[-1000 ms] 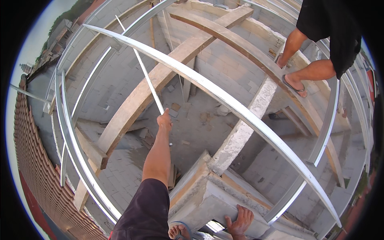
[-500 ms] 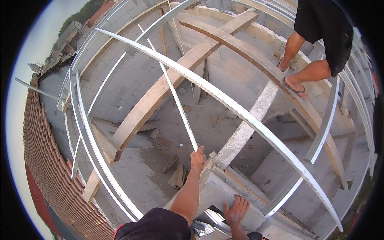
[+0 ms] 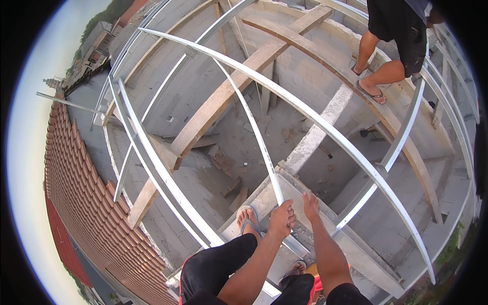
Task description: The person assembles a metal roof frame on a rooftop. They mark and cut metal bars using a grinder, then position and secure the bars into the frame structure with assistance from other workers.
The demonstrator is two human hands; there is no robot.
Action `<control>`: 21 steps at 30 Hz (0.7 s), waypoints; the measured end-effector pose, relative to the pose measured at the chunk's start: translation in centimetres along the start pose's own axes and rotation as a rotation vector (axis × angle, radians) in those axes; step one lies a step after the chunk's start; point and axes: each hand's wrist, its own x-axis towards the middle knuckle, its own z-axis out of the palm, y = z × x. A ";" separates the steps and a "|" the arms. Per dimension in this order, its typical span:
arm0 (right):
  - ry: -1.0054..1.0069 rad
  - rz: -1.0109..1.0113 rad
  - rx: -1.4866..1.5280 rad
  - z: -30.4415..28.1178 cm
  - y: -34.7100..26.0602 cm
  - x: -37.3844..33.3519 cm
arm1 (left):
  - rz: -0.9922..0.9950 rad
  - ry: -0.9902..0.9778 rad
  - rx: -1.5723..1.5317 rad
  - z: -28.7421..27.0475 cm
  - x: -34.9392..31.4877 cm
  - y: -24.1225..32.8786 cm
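Observation:
My left hand (image 3: 282, 217) is closed around the near end of a long, thin white metal bar (image 3: 259, 140). The bar slants away to the upper left, over the deep room below, and its far end passes behind a long silver metal channel (image 3: 356, 154). Beside it, my right hand (image 3: 310, 206) is raised with the fingers stretched out, holding nothing. It is just right of the bar, apart from it. My sandalled left foot (image 3: 247, 217) rests on the wall ledge (image 3: 264, 195). My other sandalled foot (image 3: 296, 267) shows lower down.
Another person (image 3: 386, 56) in sandals stands at the upper right by a curved-looking timber beam (image 3: 325, 58). A second timber beam (image 3: 213, 109) spans the room. Below lies a debris-strewn floor (image 3: 239, 137). Paired metal channels (image 3: 157, 175) run at left, beyond which are roof tiles (image 3: 91, 198).
My right hand has lifted off the grey wall top and opened beside the bar. My left hand has come lower and rightward with the bar. My feet have come into view.

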 end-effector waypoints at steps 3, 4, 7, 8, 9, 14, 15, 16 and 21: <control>-0.248 0.076 0.373 -6.6 -4.2 -2.5 | -0.059 0.056 -0.017 0.0 -9.7 -8.9; -0.400 0.126 0.390 -9.5 -9.7 -5.9 | -0.094 0.132 -0.035 0.0 -13.5 -11.6; -0.489 0.153 0.196 -15.0 -15.1 -13.6 | -0.336 -0.053 -0.067 0.3 -22.8 -21.0; -0.481 0.129 0.098 -15.6 -15.4 -16.2 | -0.334 -0.131 0.039 0.5 -26.0 -24.3; -0.616 0.300 0.291 -17.9 -20.3 -20.2 | -0.326 -0.192 0.133 0.7 -30.1 -26.6; -0.195 -0.117 -0.167 -21.0 -19.5 -31.1 | -0.570 -0.519 0.618 -3.3 -37.7 -31.9; -0.194 -0.130 -0.165 -22.3 -18.7 -34.4 | -0.564 -0.566 0.752 -4.4 -38.3 -30.6; -0.192 -0.149 -0.158 -24.0 -18.0 -37.7 | -0.477 -0.493 0.725 -5.0 -38.3 -28.7; -0.207 -0.033 -0.090 -38.1 -14.6 -61.0 | -0.014 -0.157 0.468 -3.1 -38.7 -14.2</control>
